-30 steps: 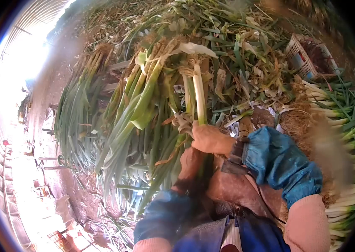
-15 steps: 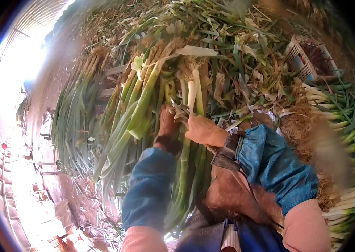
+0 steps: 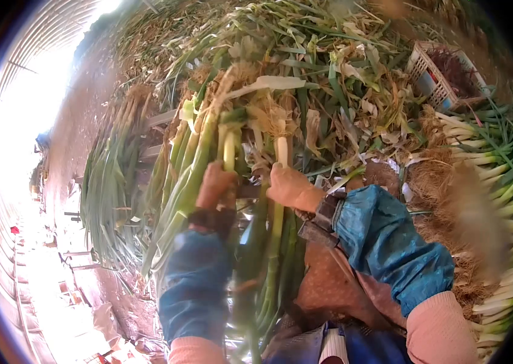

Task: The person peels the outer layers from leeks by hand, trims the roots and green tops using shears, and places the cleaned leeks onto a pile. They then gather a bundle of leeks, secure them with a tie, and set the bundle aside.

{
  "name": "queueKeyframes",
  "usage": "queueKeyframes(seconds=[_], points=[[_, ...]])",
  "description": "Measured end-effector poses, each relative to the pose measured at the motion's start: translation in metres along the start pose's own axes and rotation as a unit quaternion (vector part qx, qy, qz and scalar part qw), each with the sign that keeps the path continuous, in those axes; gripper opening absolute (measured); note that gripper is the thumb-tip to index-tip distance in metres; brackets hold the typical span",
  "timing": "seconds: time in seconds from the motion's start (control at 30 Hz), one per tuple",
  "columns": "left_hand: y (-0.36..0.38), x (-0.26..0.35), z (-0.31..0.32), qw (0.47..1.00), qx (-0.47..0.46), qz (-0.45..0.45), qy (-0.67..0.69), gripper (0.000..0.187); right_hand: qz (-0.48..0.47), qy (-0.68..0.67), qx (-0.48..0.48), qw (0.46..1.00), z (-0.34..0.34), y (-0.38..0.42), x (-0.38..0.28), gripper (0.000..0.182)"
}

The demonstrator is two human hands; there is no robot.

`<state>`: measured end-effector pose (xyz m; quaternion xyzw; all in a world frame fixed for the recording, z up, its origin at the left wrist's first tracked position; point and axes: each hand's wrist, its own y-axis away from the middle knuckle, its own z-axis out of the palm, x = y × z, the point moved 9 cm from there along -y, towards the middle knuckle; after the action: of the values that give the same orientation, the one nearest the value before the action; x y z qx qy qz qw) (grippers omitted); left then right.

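Observation:
My right hand (image 3: 293, 187) is closed around the white stem of a green onion (image 3: 282, 150). Its bushy roots point away from me, and its green leaves run down toward my lap. To the left, my left hand (image 3: 215, 187) is closed and a little smeared by motion. A pale yellow-green onion stalk (image 3: 229, 150) rises from its fingers; exactly how they grip it is partly hidden. Right beside that hand lies a pile of untrimmed green onions (image 3: 193, 158), roots at the far end.
Another onion bundle (image 3: 114, 176) lies at far left. Stripped leaves (image 3: 353, 67) heap up behind. A plastic crate (image 3: 445, 76) stands at back right. Below it, a row of white-stemmed onions (image 3: 505, 285) lines the right side.
My left hand has moved left and slightly down, away from my right hand, and a pale stalk now shows above it. My right hand stays on the onion stem.

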<state>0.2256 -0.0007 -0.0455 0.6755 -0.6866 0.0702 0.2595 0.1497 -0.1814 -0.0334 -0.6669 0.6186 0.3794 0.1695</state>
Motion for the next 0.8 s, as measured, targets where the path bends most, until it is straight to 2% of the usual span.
queueKeyframes(seconds=[0.03, 0.07, 0.13, 0.23, 0.3, 0.37, 0.43, 0.53, 0.57, 0.67, 0.7, 0.8], points=[[0.004, -0.001, -0.011, 0.99, -0.045, -0.026, 0.131, 0.035, -0.03, 0.006, 0.007, 0.999, 0.003, 0.0, 0.0, 0.035], [0.013, 0.01, -0.029, 0.984, -0.058, -0.04, 0.164, 0.035, -0.042, 0.022, -0.008, 0.999, 0.003, 0.005, -0.004, 0.035], [0.018, 0.0, -0.042, 0.99, 0.049, 0.083, 0.105, 0.036, -0.067, 0.057, -0.033, 0.996, -0.002, 0.016, -0.016, 0.035], [0.047, -0.014, -0.004, 0.996, -0.06, 0.06, 0.003, 0.037, -0.034, 0.027, -0.058, 0.997, -0.006, 0.042, -0.023, 0.037], [0.077, -0.028, 0.013, 0.994, -0.014, 0.107, -0.02, 0.038, -0.071, 0.017, -0.07, 0.995, 0.002, 0.071, -0.035, 0.039], [0.106, -0.032, 0.025, 0.997, 0.013, 0.079, 0.003, 0.039, -0.087, 0.019, -0.088, 0.992, 0.022, 0.094, -0.038, 0.041], [0.131, -0.038, 0.036, 0.997, 0.022, -0.025, 0.068, 0.04, -0.1, 0.05, -0.065, 0.992, 0.033, 0.096, -0.035, 0.04], [0.164, -0.028, 0.045, 0.98, -0.035, -0.062, 0.186, 0.04, -0.073, 0.051, -0.069, 0.994, 0.044, 0.08, -0.025, 0.036], [0.169, -0.029, 0.049, 0.979, -0.056, -0.074, 0.183, 0.038, -0.052, 0.059, -0.062, 0.995, 0.042, 0.072, -0.022, 0.036], [0.18, -0.004, 0.045, 0.971, -0.065, -0.077, 0.217, 0.038, -0.032, 0.055, -0.019, 0.998, 0.034, 0.063, -0.013, 0.034], [0.177, 0.003, 0.041, 0.981, -0.046, -0.04, 0.183, 0.038, -0.035, 0.045, -0.012, 0.998, 0.03, 0.067, -0.012, 0.035], [0.145, -0.008, 0.051, 0.986, 0.0, -0.03, 0.161, 0.038, -0.062, 0.056, -0.004, 0.996, 0.013, 0.09, -0.024, 0.039]])
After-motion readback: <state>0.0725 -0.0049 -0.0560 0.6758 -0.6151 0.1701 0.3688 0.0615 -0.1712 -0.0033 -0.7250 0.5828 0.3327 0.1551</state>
